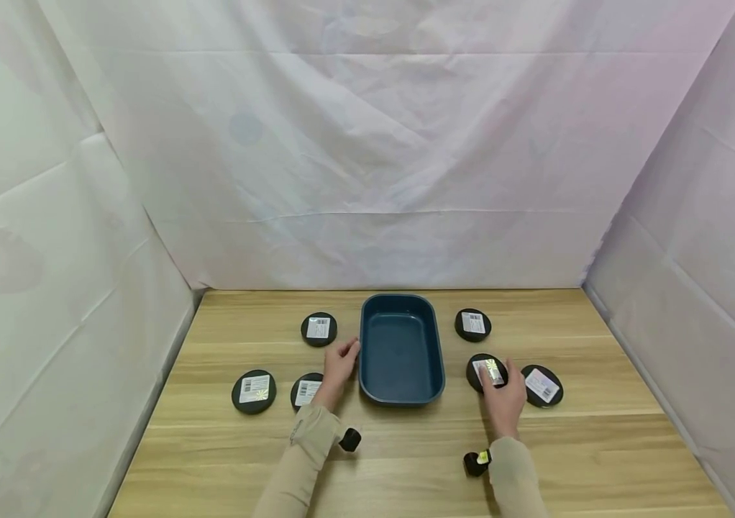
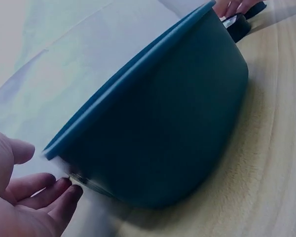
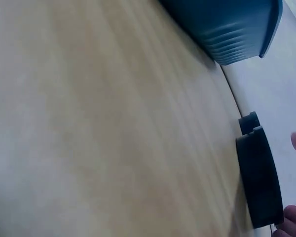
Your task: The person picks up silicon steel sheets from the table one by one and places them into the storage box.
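Observation:
A dark blue rectangular basin (image 1: 401, 400) with rounded corners stands at the table's middle. Beside its left wall is my left hand (image 1: 339, 363); the left wrist view has the fingers (image 2: 64, 197) close by the basin's side and the thumb apart from it. On the right, a thick black disc (image 1: 476, 381) with a white label lies flat, my right hand (image 1: 505, 403) over its near right side. Seen from the right wrist, the fingertips (image 3: 292, 217) are at the disc's edge while the thumb stays clear above. Whether they touch it is unclear.
Similar labelled black discs lie around: one behind on the right (image 1: 473, 325), another right of my right hand (image 1: 542, 386), and three on the left, at the back (image 1: 318, 329), far left (image 1: 254, 392) and by my left forearm (image 1: 306, 392). White cloth (image 1: 367, 180) surrounds the wooden table (image 1: 406, 460).

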`<state>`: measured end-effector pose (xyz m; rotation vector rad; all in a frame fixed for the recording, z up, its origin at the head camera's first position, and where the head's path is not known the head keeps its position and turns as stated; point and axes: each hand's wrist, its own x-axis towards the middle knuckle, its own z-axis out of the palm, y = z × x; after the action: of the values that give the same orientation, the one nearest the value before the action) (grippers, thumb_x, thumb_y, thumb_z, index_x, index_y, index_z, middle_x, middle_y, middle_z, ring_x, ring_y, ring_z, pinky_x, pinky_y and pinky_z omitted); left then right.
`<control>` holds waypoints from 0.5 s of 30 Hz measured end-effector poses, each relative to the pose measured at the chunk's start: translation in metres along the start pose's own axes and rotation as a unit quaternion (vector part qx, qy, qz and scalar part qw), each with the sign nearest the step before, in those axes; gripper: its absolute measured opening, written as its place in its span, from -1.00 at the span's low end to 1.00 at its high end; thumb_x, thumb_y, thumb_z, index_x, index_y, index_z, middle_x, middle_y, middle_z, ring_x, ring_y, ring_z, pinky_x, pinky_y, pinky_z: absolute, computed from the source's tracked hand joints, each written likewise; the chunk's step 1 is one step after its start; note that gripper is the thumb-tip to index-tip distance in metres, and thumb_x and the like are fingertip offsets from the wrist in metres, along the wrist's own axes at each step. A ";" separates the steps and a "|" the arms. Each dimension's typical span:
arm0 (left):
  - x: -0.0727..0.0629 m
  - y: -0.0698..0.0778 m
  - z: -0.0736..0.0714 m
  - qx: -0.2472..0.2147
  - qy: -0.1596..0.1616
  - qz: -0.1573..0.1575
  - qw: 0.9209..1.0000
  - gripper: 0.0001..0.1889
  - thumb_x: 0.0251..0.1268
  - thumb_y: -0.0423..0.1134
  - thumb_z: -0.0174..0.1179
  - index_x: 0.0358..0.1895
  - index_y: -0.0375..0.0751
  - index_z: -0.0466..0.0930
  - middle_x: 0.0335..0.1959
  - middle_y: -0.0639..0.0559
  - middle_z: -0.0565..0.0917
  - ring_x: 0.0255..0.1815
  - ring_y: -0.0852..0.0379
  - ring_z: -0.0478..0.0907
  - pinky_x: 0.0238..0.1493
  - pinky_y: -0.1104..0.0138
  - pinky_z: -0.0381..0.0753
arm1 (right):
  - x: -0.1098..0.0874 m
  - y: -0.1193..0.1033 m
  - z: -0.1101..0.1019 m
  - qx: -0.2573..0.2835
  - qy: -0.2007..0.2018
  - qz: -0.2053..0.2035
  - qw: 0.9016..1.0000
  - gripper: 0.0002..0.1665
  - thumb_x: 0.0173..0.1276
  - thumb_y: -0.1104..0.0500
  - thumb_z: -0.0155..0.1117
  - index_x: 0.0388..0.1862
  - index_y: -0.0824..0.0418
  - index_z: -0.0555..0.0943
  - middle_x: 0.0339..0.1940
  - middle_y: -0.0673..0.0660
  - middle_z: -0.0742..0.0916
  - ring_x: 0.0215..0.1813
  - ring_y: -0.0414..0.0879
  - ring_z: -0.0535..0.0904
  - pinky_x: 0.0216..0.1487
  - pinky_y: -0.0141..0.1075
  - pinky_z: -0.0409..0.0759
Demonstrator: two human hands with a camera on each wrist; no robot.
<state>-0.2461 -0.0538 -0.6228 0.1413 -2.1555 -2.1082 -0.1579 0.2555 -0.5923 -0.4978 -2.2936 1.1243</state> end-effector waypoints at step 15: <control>-0.029 0.056 -0.004 0.036 -0.038 -0.088 0.995 -0.63 0.32 -0.24 0.15 0.04 -0.50 0.55 0.03 -0.31 0.59 0.12 -0.12 0.46 0.12 0.16 0.46 | -0.002 0.000 -0.005 -0.053 -0.113 0.077 0.989 0.12 -0.02 0.07 0.51 0.36 0.54 0.12 0.27 0.53 0.25 0.30 0.37 0.15 0.29 0.17 0.12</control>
<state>-0.2159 -0.0519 -0.5671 0.2718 -2.3454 -2.1607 -0.1539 0.2575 -0.5906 -0.6249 -2.5589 1.1880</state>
